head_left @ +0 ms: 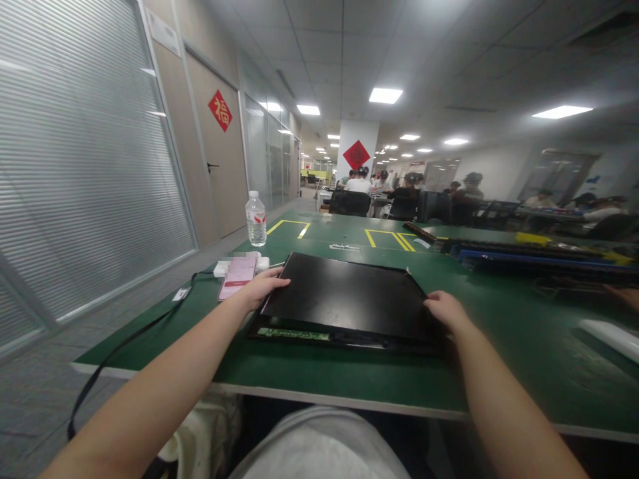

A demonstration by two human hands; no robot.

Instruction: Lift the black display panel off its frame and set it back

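A flat black display panel point(349, 289) lies over a dark base, with its near edge apart from the base's near edge. My left hand point(265, 286) grips the panel's left edge, thumb on top and fingers at the side. At the opposite edge, my right hand point(444, 309) pinches the right side; its fingertips are partly hidden below. Along the near side of the dark base point(349, 340), a strip of green circuit board point(294, 334) shows at the left. How far the panel sits above the base is hard to judge.
The green table point(319, 376) carries a phone point(238, 276) beside a white power strip point(219, 267), and a water bottle point(256, 223) behind. Stacked dark and blue frames point(529, 256) lie at right, near a white bar point(612, 339). Another person's hand point(626, 294) shows at the right edge.
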